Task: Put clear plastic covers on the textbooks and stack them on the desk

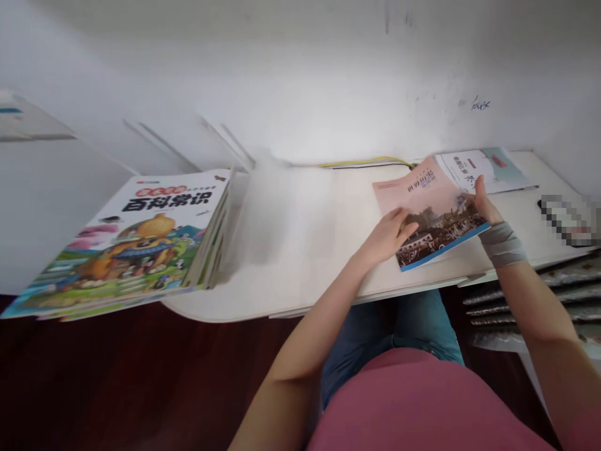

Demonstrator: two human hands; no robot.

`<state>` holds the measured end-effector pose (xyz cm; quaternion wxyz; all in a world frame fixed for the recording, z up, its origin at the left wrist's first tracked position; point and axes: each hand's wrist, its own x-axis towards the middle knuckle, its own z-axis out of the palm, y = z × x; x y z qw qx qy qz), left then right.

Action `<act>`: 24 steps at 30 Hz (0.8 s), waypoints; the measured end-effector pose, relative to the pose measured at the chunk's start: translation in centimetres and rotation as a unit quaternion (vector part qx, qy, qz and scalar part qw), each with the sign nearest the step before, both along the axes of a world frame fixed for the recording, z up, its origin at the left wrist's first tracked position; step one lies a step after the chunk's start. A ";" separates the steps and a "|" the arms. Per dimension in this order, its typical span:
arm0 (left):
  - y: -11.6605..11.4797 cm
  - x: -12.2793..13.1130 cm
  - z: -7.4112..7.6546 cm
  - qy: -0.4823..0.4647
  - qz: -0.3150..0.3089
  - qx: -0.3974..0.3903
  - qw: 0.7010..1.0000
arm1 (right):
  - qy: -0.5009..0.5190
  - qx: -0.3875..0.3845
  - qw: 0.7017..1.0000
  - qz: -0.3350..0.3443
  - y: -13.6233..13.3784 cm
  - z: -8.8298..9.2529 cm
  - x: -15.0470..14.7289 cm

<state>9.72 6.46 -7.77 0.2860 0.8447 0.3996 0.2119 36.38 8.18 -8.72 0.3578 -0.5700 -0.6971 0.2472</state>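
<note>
A pink book with a photo on its lower cover (429, 213) lies on the white desk (319, 250) at the right. My left hand (387, 237) grips its left edge, fingers curled over the cover. My right hand (483, 202), with a grey wrap on the wrist, pinches the book's right edge. Under and behind it lies a white and teal booklet (488, 168).
A stack of colourful picture books (141, 244) sits at the desk's left end and overhangs the edge. A yellow cable (366, 161) runs along the white wall. A dark blurred object (570, 219) rests at the far right. Slatted shelves (539, 300) stand below right.
</note>
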 end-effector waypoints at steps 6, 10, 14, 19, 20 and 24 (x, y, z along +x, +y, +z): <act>-1.1 -2.1 -7.7 0.112 0.134 0.087 0.981 | 0.248 -0.243 0.935 -0.079 -1.1 -3.6 2.2; -1.6 -3.0 -8.5 0.162 0.087 0.141 0.973 | 0.186 -0.171 0.959 -0.130 -1.8 -4.9 2.5; -1.9 -3.4 -8.2 0.191 0.066 0.181 0.963 | 0.017 -0.031 0.982 -0.186 -2.5 -5.6 4.0; -1.9 -3.5 -8.3 0.193 0.070 0.199 0.958 | -0.161 0.059 0.978 -0.119 -2.5 -6.6 4.7; -1.9 -3.5 -8.4 0.192 0.071 0.199 0.958 | -0.174 0.053 0.977 -0.113 -2.4 -6.8 4.6; -2.0 -3.6 -8.4 0.187 0.074 0.197 0.960 | -0.189 0.044 0.974 -0.116 -1.8 -7.6 4.5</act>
